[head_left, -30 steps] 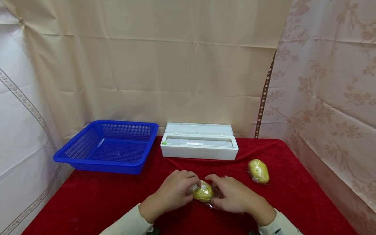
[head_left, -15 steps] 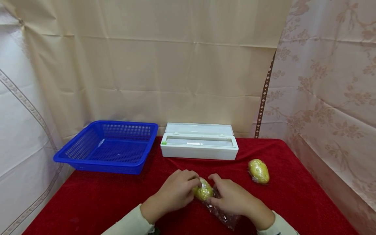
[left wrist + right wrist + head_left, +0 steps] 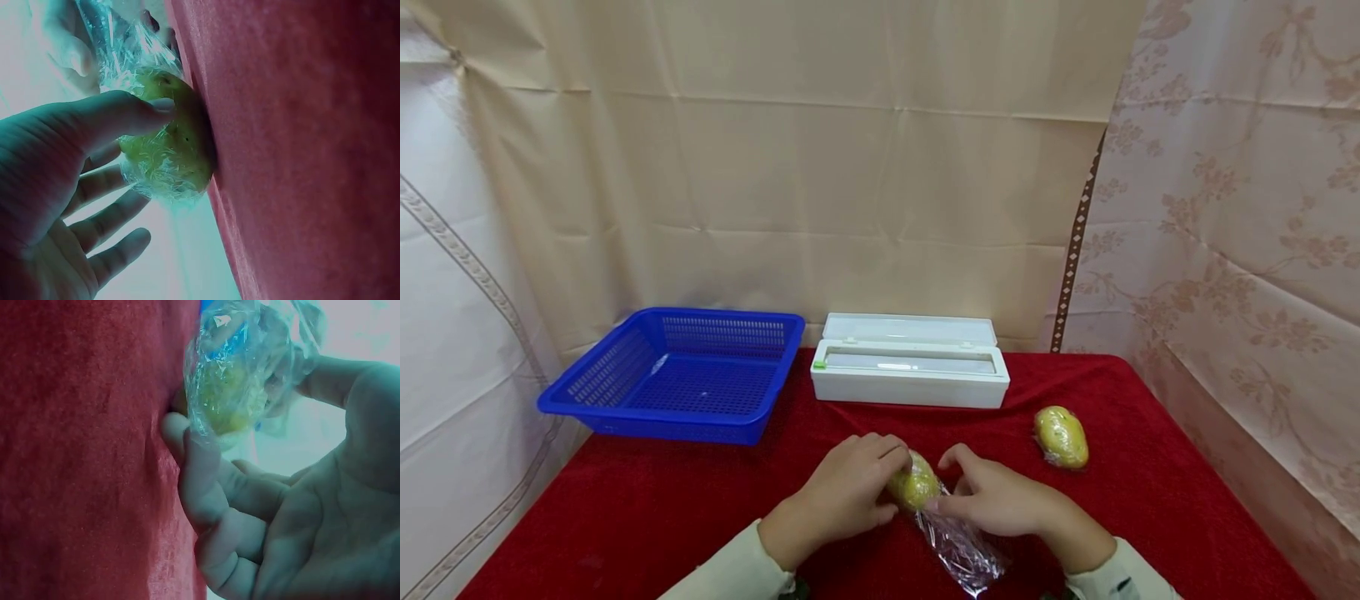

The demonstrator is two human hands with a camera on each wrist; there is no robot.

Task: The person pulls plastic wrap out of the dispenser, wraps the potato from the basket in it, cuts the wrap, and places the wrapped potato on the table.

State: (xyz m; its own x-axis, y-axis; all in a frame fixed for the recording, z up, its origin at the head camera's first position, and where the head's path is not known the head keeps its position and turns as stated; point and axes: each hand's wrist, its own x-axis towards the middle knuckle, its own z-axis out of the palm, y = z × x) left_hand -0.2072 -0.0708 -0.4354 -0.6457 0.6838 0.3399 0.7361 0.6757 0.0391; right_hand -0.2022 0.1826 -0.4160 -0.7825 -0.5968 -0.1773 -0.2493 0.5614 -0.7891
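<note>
A yellow potato [image 3: 915,483] in cling film lies on the red cloth between my hands. My left hand [image 3: 850,487] holds its left side; in the left wrist view the thumb [image 3: 134,115] lies across it, with other fingers behind. At the potato's right end is my right hand [image 3: 1000,496], fingers curled around the cling film [image 3: 962,550], whose loose tail trails toward the front. In the right wrist view, clear film [image 3: 219,375] bunches between thumb and bent fingers, partly veiling the potato. A second wrapped potato [image 3: 1061,437] lies to the right.
A blue plastic basket [image 3: 655,423] stands at the back left. Beside it, at the back centre, sits a white cling film dispenser [image 3: 910,392] with its lid raised and a green slider. Beige and patterned cloths hang around the table.
The potato has shifted slightly left and turned. My right hand has drawn the film out, so its loose tail now shows toward the front. My left hand stays nearly in place.
</note>
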